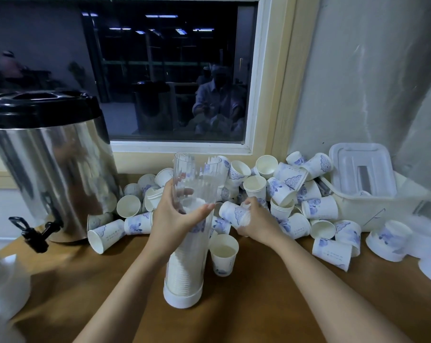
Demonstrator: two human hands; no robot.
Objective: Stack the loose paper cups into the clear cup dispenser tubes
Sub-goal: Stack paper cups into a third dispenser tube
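My left hand (171, 219) wraps the upright dispenser tube (197, 174); at 3 o'clock my right hand (261, 221) grasps a tipped paper cup (234, 213).

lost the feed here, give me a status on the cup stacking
Left hand grips clear tube mid-height. Right hand holds one paper cup on its side, beside the tube. Lower tube stacked; loose pile behind. Nothing over the tube mouth.

Clear dispenser tube (195, 184) upright, part-filled with nested cups, loose blue-patterned paper cups (283, 191) heaped behind — some tipped
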